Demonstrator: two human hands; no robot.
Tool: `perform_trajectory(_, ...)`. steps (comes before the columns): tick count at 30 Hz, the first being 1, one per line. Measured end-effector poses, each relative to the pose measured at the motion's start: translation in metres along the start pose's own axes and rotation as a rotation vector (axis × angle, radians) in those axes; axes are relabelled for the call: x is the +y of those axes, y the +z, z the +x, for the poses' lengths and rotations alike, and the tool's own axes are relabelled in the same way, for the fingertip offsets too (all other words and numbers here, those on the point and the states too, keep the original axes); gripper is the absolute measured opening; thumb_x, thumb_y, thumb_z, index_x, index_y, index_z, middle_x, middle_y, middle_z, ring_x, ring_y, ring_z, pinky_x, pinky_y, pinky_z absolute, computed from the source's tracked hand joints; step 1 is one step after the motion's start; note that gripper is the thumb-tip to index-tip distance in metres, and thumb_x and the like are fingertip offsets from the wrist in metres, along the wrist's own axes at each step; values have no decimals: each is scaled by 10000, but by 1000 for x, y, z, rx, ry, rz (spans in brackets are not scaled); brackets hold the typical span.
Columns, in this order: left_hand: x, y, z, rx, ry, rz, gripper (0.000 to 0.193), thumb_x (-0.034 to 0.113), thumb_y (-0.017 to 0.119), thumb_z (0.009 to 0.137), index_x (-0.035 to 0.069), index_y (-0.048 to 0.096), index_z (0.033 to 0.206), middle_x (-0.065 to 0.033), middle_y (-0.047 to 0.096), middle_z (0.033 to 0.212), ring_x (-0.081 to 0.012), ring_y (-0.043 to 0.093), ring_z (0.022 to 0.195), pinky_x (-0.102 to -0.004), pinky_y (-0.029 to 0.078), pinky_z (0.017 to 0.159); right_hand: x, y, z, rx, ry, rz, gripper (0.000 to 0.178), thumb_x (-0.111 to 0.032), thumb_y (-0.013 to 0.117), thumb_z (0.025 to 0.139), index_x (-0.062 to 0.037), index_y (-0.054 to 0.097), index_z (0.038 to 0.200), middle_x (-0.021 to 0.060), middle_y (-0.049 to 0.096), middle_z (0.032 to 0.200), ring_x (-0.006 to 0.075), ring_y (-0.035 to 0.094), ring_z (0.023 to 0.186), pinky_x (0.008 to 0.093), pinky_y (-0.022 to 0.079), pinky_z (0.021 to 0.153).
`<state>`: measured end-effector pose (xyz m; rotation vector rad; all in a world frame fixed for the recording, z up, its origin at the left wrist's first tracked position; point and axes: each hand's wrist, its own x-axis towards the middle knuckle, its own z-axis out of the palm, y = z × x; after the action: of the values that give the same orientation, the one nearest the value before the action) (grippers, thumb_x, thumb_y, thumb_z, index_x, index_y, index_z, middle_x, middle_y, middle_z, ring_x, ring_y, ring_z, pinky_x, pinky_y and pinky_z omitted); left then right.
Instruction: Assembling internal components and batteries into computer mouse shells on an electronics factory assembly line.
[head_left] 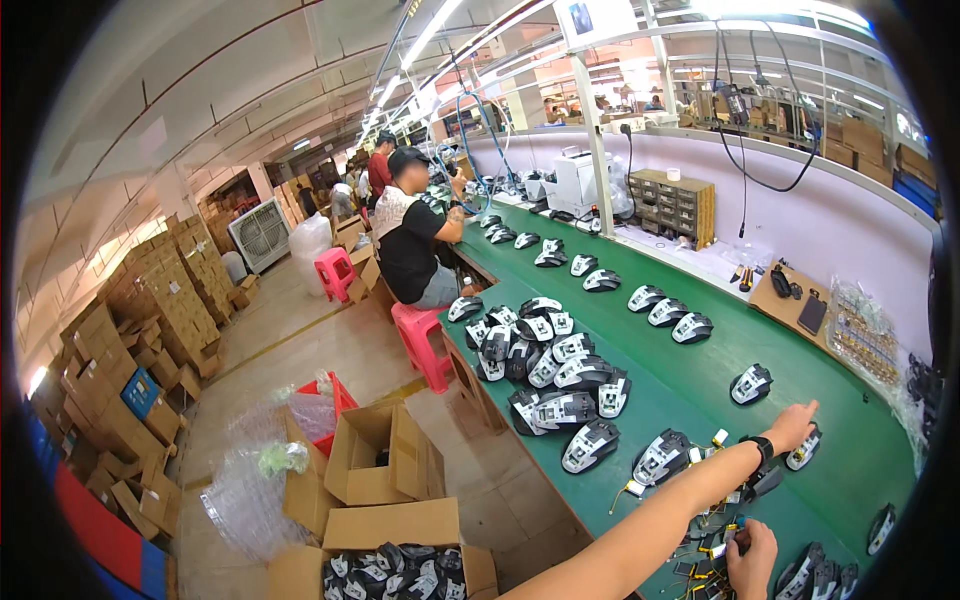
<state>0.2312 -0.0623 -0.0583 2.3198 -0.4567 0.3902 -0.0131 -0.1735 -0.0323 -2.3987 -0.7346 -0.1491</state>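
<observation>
From the lower edge my left arm, with a black wristband, stretches right across the green bench. My left hand (793,428) is at a black-and-silver computer mouse (803,452), one finger stretched past it and the others apparently curled against it, partly hidden. Lower down, my right hand (752,560) is closed, fingers bent, among small wired battery packs (690,570); what its fingers hold is hidden. Beside my left forearm lies another mouse (662,456) with its underside up. A dark mouse part (763,485) shows under my wrist.
A heap of mice (555,365) covers the bench's left side; more stand spaced along the green belt (720,358). Open cartons (388,455) stand on the floor at left. A co-worker (415,225) sits farther up the bench. A brown board (790,300) holds a phone.
</observation>
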Motion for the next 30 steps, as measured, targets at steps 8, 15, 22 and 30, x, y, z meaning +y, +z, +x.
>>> perform_trajectory(8,-35,-68,13,167,-179,538,755,365,657,818,73,314,1424,-247,381,1402,-439,277,1350,-536,271,1088,-2,13,9,11,43,168,413,-172,669,809,-37,581,1190,182,612,1122,357,566,1029,418,448,901)
perform_trajectory(15,-34,-98,7,-124,-634,447,953,551,737,699,74,324,1413,-200,397,1386,-427,329,1313,-578,325,1031,-32,-12,0,-1,112,54,400,-167,668,813,-58,588,1190,185,584,1167,372,546,1050,424,436,921)
perform_trajectory(22,-62,-98,12,-129,-570,550,806,470,749,716,10,401,1280,-172,522,1241,-361,526,1148,-474,485,890,-43,-13,1,-36,69,25,388,-162,666,817,-78,595,1189,188,557,1212,387,526,1070,429,424,941)
perform_trajectory(30,27,-157,6,33,-150,-74,750,443,755,703,-70,436,1149,-250,627,949,-332,649,867,-413,516,789,-50,-19,3,2,-217,-129,344,-125,647,844,-20,588,1167,173,581,1191,318,561,1036,398,442,909)
